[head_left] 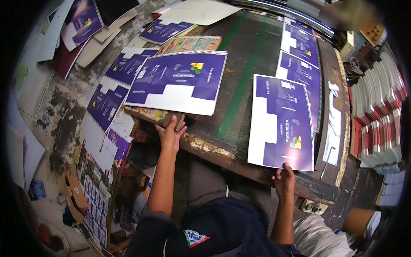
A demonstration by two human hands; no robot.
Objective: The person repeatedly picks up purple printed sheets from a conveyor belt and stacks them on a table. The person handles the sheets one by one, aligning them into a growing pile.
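My right hand [284,183] pinches the near edge of a purple and white printed sheet [280,120], its thumb on top and fingers curled beneath. The sheet lies tilted over more purple sheets [298,68] along the right side of the table. My left hand [170,136] is open with fingers spread, nothing in its grasp. It is at the table's near edge, by the corner of a wooden board [156,115] under another printed sheet [180,81]. That sheet rests on a pile on the left.
The dark worktable [205,135] has green stripes and a worn front edge. Further purple sheets [107,100] lie left of the pile. Stacks of bound paper [379,107] stand at the right. A thin metal rod [329,160] lies on white paper. A cardboard box [76,197] sits lower left.
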